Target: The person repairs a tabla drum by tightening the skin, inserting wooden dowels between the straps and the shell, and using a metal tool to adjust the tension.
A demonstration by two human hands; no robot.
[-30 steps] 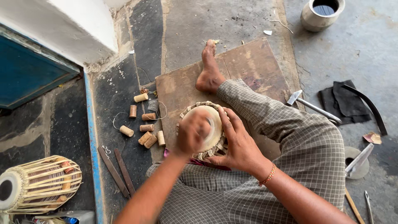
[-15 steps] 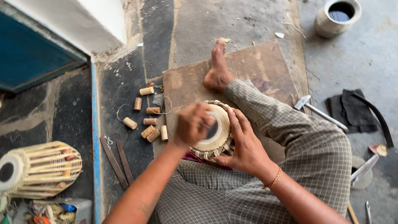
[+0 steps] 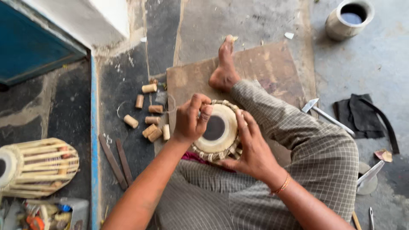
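Fingers (image 3: 200, 111) of left hand (image 3: 191, 121) bunched on drum head (image 3: 217, 130); right hand (image 3: 251, 147) fingers clamped round drum rim, body hidden.

A small drum (image 3: 216, 130) rests on the seated person's lap, between the left hand (image 3: 191, 119) on its left rim and the right hand (image 3: 251, 147) on its right. Beyond it a foot (image 3: 223, 68) lies on a board (image 3: 264, 64). Wooden pegs (image 3: 149, 117) are scattered on the floor left of the board, two sticks (image 3: 117, 159) nearer, a second drum (image 3: 34, 166) far left. A pot (image 3: 347, 19) stands far right, beyond a hammer (image 3: 326, 114).
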